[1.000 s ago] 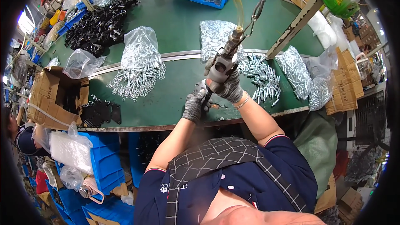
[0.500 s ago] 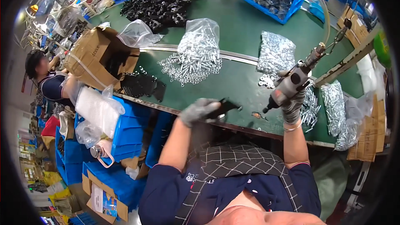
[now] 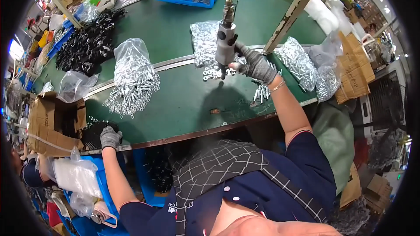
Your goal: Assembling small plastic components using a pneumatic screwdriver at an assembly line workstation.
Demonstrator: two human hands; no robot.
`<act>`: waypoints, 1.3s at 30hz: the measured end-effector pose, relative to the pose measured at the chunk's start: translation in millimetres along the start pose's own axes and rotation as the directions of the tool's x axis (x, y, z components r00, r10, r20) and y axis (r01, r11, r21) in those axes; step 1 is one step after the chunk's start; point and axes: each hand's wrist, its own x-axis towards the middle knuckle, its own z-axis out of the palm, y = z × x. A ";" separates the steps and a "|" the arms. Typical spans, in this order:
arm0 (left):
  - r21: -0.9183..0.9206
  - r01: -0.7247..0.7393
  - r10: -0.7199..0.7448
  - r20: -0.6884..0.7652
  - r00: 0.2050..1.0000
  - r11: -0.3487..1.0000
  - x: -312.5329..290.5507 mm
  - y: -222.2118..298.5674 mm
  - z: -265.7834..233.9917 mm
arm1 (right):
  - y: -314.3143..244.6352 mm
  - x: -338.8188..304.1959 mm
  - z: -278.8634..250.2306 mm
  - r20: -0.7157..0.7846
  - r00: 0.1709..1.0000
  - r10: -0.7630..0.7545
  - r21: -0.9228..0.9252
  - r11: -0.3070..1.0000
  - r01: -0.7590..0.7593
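My left hand (image 3: 110, 137), in a grey knit glove, is down on the dark flat plates (image 3: 92, 134) beside the open cardboard box. Its fingers are bent over a plate at the right end of that pile, partly hiding it. My right hand (image 3: 258, 64), gloved too, grips a grey air screwdriver (image 3: 225, 46) that hangs nearly upright from its hose. The driver's tip points down just in front of small metal rings (image 3: 212, 74). Left of the driver, a spilled heap of silver sleeves and rings (image 3: 133, 89) spreads from a clear bag.
The cardboard box (image 3: 41, 126) stands at the table's left end. Black parts (image 3: 89, 43) are heaped behind it. Bagged silver pins (image 3: 297, 61) lie right of a worn metal post (image 3: 291, 15). A blue bin (image 3: 186, 1) sits at the back; another person works at far left.
My left hand has gone left from the table's front edge, where it held a black plate, to the plate pile. My right hand has swung the driver upright and away from the edge. The view has turned.
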 end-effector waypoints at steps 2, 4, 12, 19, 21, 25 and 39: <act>0.106 0.043 -0.049 0.051 0.998 0.993 -2.1 18.8 -6.8 | 29.3 -23.1 -23.4 0.383 0.902 0.200 -0.358 0.932 -0.055; 0.162 0.075 -0.088 0.073 0.993 0.984 -3.4 23.6 -9.8 | 71.3 -33.6 -13.3 0.532 0.472 0.703 -0.711 0.674 -0.200; -0.200 -0.043 -0.058 -0.473 0.879 0.979 -34.1 21.3 14.4 | 56.3 -70.7 -22.7 0.518 0.603 0.607 -0.780 0.625 0.041; -0.481 -0.486 0.033 -0.685 0.728 0.730 -82.6 128.2 11.2 | 17.4 -71.5 48.0 0.526 0.459 0.715 0.582 0.090 -0.808; -0.979 -0.090 0.184 -0.124 0.975 -0.181 -104.8 166.7 -14.5 | -25.2 -64.9 66.1 0.579 0.546 0.606 0.558 0.193 -0.807; -0.823 0.182 0.438 -0.087 0.895 -0.537 -109.7 219.7 -12.4 | -75.4 -78.1 104.6 0.575 0.781 0.246 0.666 0.415 -0.620; -0.508 0.600 0.734 -0.099 0.672 -0.618 -119.8 261.0 15.2 | -100.9 -81.2 87.2 0.230 0.969 0.090 0.388 0.904 -0.177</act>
